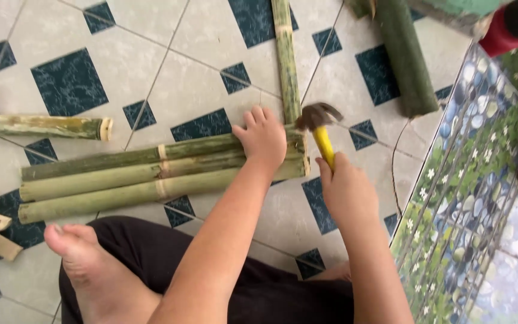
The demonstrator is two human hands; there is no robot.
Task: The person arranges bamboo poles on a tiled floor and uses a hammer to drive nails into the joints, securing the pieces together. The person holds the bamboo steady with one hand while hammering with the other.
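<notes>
Left hand [263, 139] presses flat on the slats [145, 177] at frame centre, right hand [344, 191] grips the hammer [319, 123]; fingers best kept off the strike point.

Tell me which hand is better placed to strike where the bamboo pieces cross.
Right. The right hand already grips the yellow-handled hammer, its head beside the crossing. The left hand lies flat on the three bamboo slats, likely steadying them.
</notes>
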